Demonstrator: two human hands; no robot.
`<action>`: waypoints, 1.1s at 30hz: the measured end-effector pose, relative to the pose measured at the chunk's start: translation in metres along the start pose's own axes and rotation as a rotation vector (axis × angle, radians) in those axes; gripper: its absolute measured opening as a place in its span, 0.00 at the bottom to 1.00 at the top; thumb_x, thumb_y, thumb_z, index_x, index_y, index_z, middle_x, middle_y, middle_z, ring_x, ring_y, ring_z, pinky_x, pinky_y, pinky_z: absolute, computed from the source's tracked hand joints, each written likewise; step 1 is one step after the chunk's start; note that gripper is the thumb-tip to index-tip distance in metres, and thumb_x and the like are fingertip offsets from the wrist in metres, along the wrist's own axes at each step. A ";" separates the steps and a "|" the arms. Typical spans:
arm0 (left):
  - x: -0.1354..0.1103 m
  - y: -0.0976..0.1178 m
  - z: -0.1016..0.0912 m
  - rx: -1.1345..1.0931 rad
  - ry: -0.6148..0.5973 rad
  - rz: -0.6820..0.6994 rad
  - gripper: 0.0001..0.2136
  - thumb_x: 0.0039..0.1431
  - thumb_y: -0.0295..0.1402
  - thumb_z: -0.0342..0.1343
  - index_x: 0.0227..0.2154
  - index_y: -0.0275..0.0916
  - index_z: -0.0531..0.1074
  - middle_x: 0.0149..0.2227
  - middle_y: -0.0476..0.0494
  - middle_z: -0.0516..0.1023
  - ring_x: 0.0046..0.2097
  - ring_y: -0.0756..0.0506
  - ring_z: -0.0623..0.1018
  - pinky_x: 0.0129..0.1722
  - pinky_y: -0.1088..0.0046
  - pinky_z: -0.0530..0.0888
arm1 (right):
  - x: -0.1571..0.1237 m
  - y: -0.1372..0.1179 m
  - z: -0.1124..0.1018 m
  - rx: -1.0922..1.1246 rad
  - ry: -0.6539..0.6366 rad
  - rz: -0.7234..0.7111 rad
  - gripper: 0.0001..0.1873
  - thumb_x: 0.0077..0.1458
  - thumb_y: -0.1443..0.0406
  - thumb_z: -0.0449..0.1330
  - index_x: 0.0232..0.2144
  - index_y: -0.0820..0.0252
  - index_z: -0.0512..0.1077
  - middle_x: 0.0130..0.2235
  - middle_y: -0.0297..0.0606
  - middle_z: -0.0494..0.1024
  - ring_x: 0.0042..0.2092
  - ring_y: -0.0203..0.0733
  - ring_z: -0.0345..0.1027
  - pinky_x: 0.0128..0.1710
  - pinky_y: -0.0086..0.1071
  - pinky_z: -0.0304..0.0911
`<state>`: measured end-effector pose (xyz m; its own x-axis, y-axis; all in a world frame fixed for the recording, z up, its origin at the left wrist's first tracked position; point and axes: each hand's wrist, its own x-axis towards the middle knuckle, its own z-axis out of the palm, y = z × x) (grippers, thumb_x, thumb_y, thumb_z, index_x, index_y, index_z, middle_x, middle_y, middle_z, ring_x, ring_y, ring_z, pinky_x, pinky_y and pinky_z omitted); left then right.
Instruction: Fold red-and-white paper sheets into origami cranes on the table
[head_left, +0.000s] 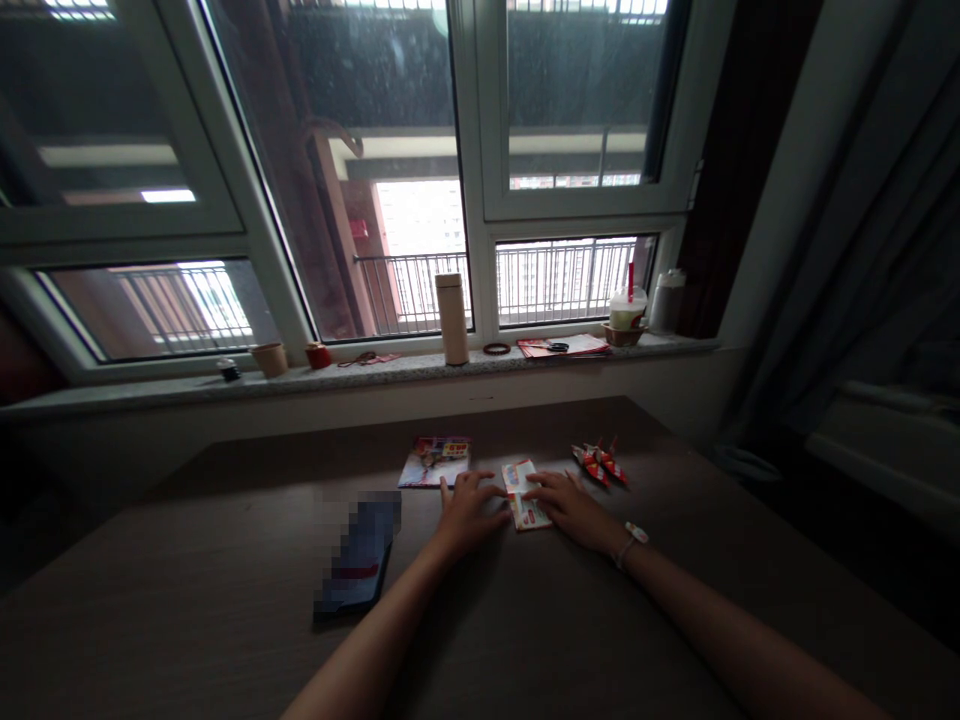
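A folded printed paper (525,496), white with red and green marks, lies flat on the dark wooden table (225,560). My left hand (466,512) rests just left of it, fingers stretched out with the fingertips at its left edge. My right hand (571,505) lies palm down on the paper's right side, fingers extended and pressing it; a bracelet sits on that wrist. Neither hand grips anything. A stack of colourful printed sheets (435,460) lies just beyond my left hand. Two folded red paper cranes (600,462) stand to the right of my right hand.
A dark phone (358,560) lies on the table to the left. On the window sill (150,388) stand a tall beige flask (452,318), a paper cup (270,358), a small red cup (318,354), a drink with a straw (627,310) and papers (562,346).
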<state>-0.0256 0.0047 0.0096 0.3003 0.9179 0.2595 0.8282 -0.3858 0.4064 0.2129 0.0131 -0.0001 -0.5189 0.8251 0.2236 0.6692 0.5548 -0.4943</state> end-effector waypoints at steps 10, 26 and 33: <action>-0.001 0.000 0.000 0.023 -0.017 -0.032 0.15 0.55 0.44 0.62 0.45 0.54 0.77 0.59 0.45 0.68 0.62 0.35 0.63 0.63 0.34 0.41 | -0.002 -0.004 -0.003 -0.003 -0.029 0.009 0.19 0.66 0.61 0.47 0.54 0.46 0.72 0.65 0.38 0.63 0.67 0.49 0.52 0.67 0.59 0.30; -0.001 0.006 -0.004 0.055 -0.090 -0.046 0.24 0.50 0.51 0.63 0.52 0.57 0.73 0.62 0.41 0.65 0.65 0.32 0.60 0.61 0.31 0.37 | -0.003 -0.005 -0.006 0.022 -0.054 0.022 0.24 0.63 0.66 0.46 0.58 0.48 0.68 0.66 0.40 0.60 0.68 0.47 0.50 0.68 0.56 0.33; -0.003 0.007 -0.006 0.070 -0.126 -0.045 0.21 0.53 0.53 0.60 0.50 0.60 0.74 0.63 0.41 0.64 0.65 0.33 0.58 0.61 0.31 0.36 | -0.003 -0.005 -0.005 0.010 -0.048 0.029 0.24 0.64 0.64 0.46 0.59 0.50 0.66 0.67 0.41 0.60 0.67 0.47 0.50 0.68 0.56 0.33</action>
<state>-0.0233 -0.0014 0.0175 0.3153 0.9402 0.1290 0.8718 -0.3406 0.3520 0.2139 0.0083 0.0055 -0.5242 0.8348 0.1683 0.6795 0.5292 -0.5082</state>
